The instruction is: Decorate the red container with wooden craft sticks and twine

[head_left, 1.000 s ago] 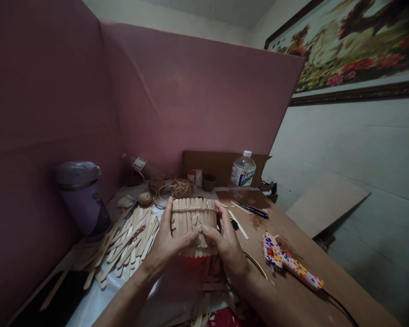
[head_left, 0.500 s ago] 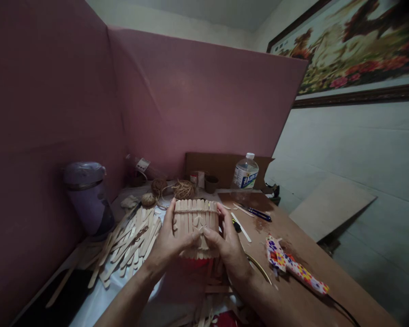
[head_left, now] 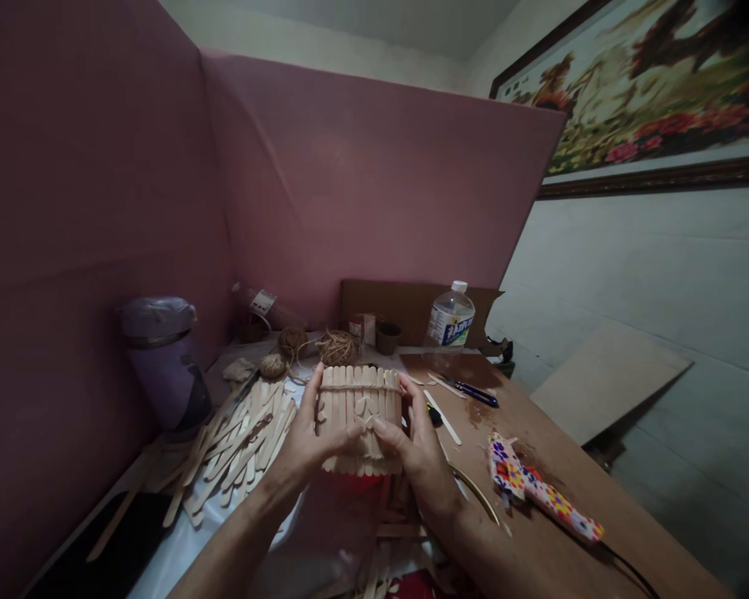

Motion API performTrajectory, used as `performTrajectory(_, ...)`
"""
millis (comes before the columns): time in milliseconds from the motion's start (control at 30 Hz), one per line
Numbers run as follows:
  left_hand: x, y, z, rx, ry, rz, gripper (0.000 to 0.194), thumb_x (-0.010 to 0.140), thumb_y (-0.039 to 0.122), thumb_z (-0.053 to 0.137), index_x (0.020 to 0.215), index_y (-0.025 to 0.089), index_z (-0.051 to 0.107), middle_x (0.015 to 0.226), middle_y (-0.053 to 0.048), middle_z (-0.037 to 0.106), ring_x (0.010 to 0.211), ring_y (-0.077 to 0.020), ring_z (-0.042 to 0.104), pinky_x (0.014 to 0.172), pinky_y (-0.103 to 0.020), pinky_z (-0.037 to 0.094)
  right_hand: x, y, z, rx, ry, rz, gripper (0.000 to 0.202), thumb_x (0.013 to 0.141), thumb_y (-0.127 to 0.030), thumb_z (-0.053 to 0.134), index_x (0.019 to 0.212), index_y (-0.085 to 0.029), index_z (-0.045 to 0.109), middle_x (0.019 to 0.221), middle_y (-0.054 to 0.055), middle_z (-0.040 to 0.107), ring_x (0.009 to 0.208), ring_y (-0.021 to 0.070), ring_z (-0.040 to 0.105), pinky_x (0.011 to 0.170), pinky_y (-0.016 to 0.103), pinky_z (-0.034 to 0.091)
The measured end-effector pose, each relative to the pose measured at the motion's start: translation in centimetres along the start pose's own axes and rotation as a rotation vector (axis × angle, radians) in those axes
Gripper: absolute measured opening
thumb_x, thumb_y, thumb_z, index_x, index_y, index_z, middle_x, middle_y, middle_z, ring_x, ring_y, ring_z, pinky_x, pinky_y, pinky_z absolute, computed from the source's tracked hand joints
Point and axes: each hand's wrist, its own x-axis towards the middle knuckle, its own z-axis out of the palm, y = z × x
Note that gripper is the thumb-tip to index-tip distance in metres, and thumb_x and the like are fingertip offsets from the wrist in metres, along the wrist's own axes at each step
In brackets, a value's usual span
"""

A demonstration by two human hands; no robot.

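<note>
Between my two hands is a popsicle-stick pot (head_left: 343, 408), made of upright wooden sticks side by side with a band of twine near its top. My left hand (head_left: 309, 433) wraps its left side, the thumb lying across the front. From the right, my right hand (head_left: 415, 433) grips it, its thumb pressed on the front face. Small pieces of wood form a raised shape at the middle of the front, close to both thumb tips. The fingers behind the pot are mostly hidden.
Loose popsicle sticks (head_left: 250, 449) are heaped at left beside a lilac tumbler (head_left: 162, 374). Balls of twine (head_left: 337, 345) and a plastic bottle (head_left: 449, 320) stand behind. Blue-handled pliers (head_left: 478, 393) and a flower-patterned glue gun (head_left: 540, 491) with a cord lie at right.
Almost nothing differs. Both hands keep the same hold on the pot, and the view has shifted very slightly.
</note>
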Motion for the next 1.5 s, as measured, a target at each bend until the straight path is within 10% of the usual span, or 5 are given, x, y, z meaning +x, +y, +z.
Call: performTrajectory(1500,-0.6,0.6,0.3,-0.011,0.059,0.015,0.081,0.072,0.038,0.067,0.14,0.022,0.028,0.144,-0.009,0.038,0.131,-0.0268,0.037,0.104,-0.036,0.035,0.1,-0.4,0.2,0.195,-0.1,0.113,0.1,0.064,-0.034,0.078,0.143,-0.027,0.019,0.145,0.01,0.036,0.128,0.0274,0.041,0.105,0.045,0.036)
